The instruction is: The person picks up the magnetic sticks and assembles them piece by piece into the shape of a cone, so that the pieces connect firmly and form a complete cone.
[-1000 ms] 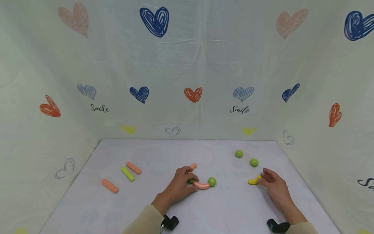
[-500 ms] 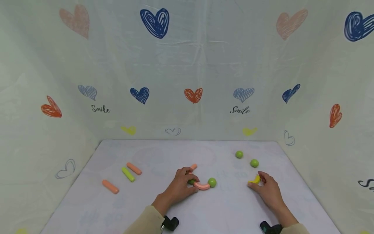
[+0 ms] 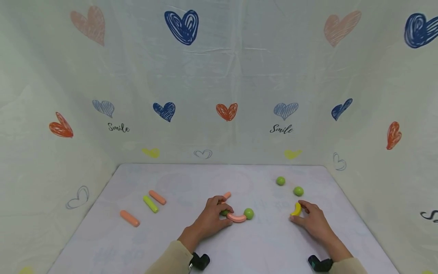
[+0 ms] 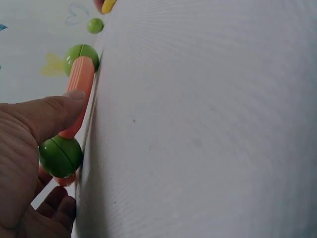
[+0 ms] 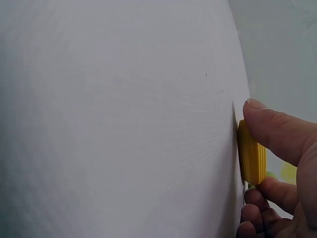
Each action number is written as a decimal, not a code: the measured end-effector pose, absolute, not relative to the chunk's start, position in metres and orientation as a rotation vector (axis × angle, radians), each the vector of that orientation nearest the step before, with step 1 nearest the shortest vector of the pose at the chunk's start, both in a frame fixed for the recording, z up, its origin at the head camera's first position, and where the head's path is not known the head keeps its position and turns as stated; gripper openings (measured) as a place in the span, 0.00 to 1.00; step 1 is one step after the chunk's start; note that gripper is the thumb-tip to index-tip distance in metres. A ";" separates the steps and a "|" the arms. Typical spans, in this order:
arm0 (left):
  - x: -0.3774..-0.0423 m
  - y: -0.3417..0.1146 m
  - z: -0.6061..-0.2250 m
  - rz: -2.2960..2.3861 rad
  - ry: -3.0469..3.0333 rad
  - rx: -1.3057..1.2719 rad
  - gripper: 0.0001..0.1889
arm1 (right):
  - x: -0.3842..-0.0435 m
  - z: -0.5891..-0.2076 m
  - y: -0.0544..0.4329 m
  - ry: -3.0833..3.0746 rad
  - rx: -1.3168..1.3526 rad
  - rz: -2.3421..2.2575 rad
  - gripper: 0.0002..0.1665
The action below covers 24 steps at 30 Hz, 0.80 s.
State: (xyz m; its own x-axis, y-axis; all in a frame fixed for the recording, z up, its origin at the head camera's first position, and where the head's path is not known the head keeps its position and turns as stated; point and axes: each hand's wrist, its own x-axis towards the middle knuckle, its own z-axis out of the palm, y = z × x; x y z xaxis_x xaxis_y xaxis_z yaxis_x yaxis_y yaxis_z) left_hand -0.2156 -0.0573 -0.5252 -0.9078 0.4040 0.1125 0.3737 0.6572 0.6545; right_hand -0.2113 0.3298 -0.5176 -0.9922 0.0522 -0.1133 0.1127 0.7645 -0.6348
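Observation:
My left hand holds a small joined toy of rods and balls at the table's middle. Its thumb presses on the curved pink rod, and its fingers reach past the near green ball. Another green ball sits at the rod's right end. An orange rod sticks out behind the fingers, partly hidden. Over on the right, my right hand pinches a curved yellow rod between thumb and forefinger, close to the table; its other fingers curl below in the right wrist view.
Two loose green balls, one nearer and one farther, lie beyond the right hand. To the left are a lime rod and two orange rods, one near and one far. Heart-printed cloth hangs behind the white table.
My right hand has moved slightly left, gripped the curved yellow rod and turned it from lying crosswise to pointing more away from me. The left hand stays in place.

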 end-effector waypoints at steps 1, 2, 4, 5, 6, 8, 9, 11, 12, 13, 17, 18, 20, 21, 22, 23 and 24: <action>-0.216 -0.057 -0.525 1.097 2.820 0.662 0.12 | -0.212 -0.517 0.330 2.868 0.129 -1.035 0.54; -0.216 -0.057 -0.526 1.094 2.821 0.663 0.12 | -0.212 -0.516 0.330 2.864 0.131 -1.031 0.53; -0.216 -0.057 -0.526 1.088 2.823 0.660 0.12 | -0.212 -0.515 0.330 2.856 0.138 -1.031 0.53; -0.216 -0.056 -0.526 1.088 2.822 0.655 0.12 | -0.212 -0.515 0.330 2.852 0.140 -1.033 0.52; -0.216 -0.056 -0.526 1.088 2.821 0.654 0.12 | -0.212 -0.515 0.330 2.849 0.146 -1.037 0.52; -0.216 -0.056 -0.526 1.088 2.821 0.652 0.12 | -0.212 -0.516 0.330 2.850 0.145 -1.049 0.51; -0.216 -0.057 -0.526 1.090 2.820 0.651 0.11 | -0.212 -0.516 0.329 2.851 0.144 -1.056 0.51; -0.216 -0.057 -0.525 1.093 2.818 0.651 0.11 | -0.212 -0.517 0.329 2.858 0.142 -1.058 0.51; -0.216 -0.057 -0.525 1.095 2.816 0.652 0.11 | -0.212 -0.518 0.329 2.863 0.142 -1.058 0.51; -0.216 -0.057 -0.525 1.095 2.815 0.653 0.11 | -0.211 -0.518 0.328 2.871 0.137 -1.056 0.52; -0.216 -0.058 -0.525 1.093 2.813 0.659 0.12 | -0.210 -0.518 0.327 2.906 0.134 -1.039 0.51; -0.216 -0.058 -0.525 1.091 2.814 0.661 0.12 | -0.210 -0.518 0.327 2.910 0.137 -1.040 0.51; -0.216 -0.058 -0.525 1.088 2.814 0.663 0.12 | -0.210 -0.518 0.327 2.918 0.136 -1.043 0.51; -0.216 -0.058 -0.525 1.088 2.814 0.662 0.12 | -0.210 -0.518 0.326 2.919 0.135 -1.046 0.51; -0.216 -0.058 -0.525 1.087 2.814 0.659 0.11 | -0.211 -0.518 0.326 2.920 0.134 -1.051 0.51; -0.216 -0.058 -0.524 1.087 2.816 0.657 0.11 | -0.211 -0.518 0.325 2.917 0.126 -1.067 0.51; -0.216 -0.058 -0.524 1.088 2.816 0.655 0.11 | -0.212 -0.517 0.324 2.913 0.121 -1.084 0.51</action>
State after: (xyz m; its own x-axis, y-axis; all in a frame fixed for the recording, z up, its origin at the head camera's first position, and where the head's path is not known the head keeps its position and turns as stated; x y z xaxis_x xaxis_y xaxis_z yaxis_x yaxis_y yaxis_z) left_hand -0.2162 -0.0577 -0.5240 -0.9089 0.4046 0.1015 0.3678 0.6625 0.6525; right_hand -0.2122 0.3236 -0.5174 -0.9965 0.0618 -0.0563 0.0836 0.7540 -0.6515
